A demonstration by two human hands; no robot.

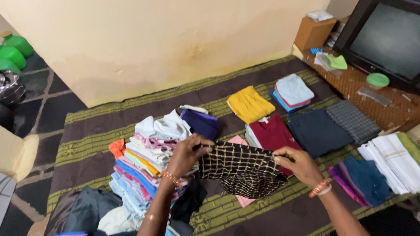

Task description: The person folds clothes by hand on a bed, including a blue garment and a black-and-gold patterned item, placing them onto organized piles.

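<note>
1. Two hands on one item: our left hand (pixel 185 154) and right hand (pixel 298 163) each pinch a top corner of the black checked garment (pixel 243 170).
2. Both grips are clenched on cloth. It hangs between them just above the striped mat (pixel 243 214), long axis running left to right, slack sagging toward us.
3. The tall stack of folded clothes (pixel 144 169) sits just behind our left hand; the maroon folded piece (pixel 273 131) lies beyond the right. The left hand is nearer the stack.
</note>
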